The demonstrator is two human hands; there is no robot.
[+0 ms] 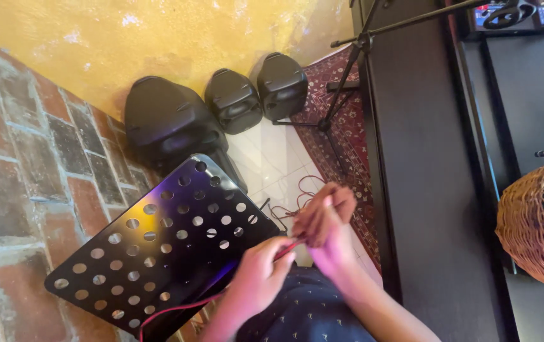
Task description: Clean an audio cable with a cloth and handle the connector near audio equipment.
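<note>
My left hand and my right hand meet in front of my chest, both closed on a thin red cable. The cable runs from between the fingers down along the underside of a black perforated music stand desk and out at the lower left. More of the red cable lies in loose loops on the white tiled floor below my hands. Motion blurs both hands, so the exact finger grip is unclear.
Three black speakers stand on the floor against a yellow wall. A microphone stand rises from a patterned red rug. A long black case or table runs along the right, with a wicker basket holding cables.
</note>
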